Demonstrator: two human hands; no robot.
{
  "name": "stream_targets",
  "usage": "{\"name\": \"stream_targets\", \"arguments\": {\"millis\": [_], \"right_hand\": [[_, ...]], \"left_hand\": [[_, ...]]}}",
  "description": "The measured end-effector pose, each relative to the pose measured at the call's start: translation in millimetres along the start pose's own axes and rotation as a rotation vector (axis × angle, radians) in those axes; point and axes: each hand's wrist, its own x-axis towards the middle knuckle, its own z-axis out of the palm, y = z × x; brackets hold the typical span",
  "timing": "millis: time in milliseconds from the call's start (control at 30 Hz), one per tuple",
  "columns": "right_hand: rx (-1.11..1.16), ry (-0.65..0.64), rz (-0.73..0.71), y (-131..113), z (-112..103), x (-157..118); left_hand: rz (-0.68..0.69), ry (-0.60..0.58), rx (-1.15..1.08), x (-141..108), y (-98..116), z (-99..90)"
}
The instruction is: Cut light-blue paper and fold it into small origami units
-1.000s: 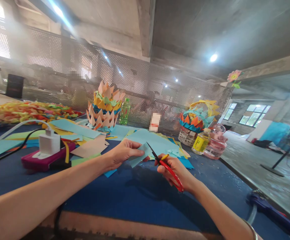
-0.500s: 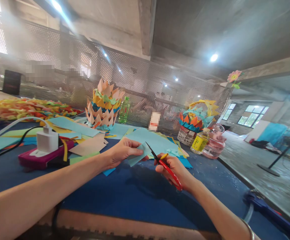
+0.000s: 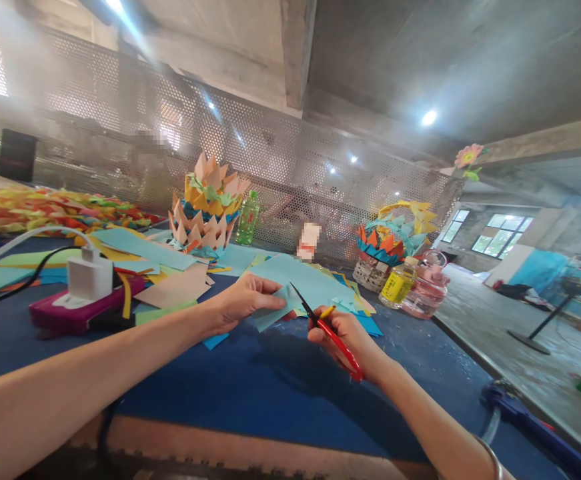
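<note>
Pinched between the thumb and fingers of my left hand (image 3: 250, 303) is a small piece of light blue paper (image 3: 271, 319), held above the blue table. My right hand (image 3: 345, 337) is closed around the red handle of a pair of scissors (image 3: 340, 348). Their dark blades point up and left, right beside the paper's edge; I cannot tell whether they touch it. A yellow bit shows by the scissors' pivot. Behind both hands lies a large light blue sheet (image 3: 305, 279) on other coloured paper.
A purple power strip (image 3: 63, 317) with a white charger (image 3: 90, 275) stands at left. Behind are a folded-paper basket (image 3: 203, 233), a green bottle (image 3: 247, 219) and a pile of paper pieces (image 3: 55, 208). At right stand another paper basket (image 3: 370, 272), a yellow-labelled bottle (image 3: 399, 283) and a pink jug (image 3: 425, 293).
The view has shifted slightly, moving the surroundings a little to the left. Both hands keep nearly the same pose, with the paper and the scissors still held.
</note>
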Motion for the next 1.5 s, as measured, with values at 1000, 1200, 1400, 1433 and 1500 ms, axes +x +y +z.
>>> {"name": "stream_targets", "arguments": {"millis": [1000, 1200, 1400, 1433, 1500], "right_hand": [[-0.347, 0.052, -0.2, -8.9, 0.1, -6.3], [-0.317, 0.005, -0.169, -9.5, 0.1, -7.7], [-0.235, 0.016, -0.16, -5.5, 3.3, -7.3], [-0.221, 0.018, -0.158, -5.1, 3.9, -7.2], [-0.197, 0.02, -0.155, -4.7, 4.7, -6.9]], "left_hand": [[-0.032, -0.02, 0.02, 0.3, -0.8, -1.0], [-0.054, -0.069, 0.062, -3.8, 3.3, 2.8], [-0.051, -0.112, 0.064, -4.9, 1.5, 4.3], [-0.049, -0.114, 0.062, -5.0, 1.1, 4.3], [-0.041, -0.113, 0.063, -5.2, 0.9, 4.8]]}}
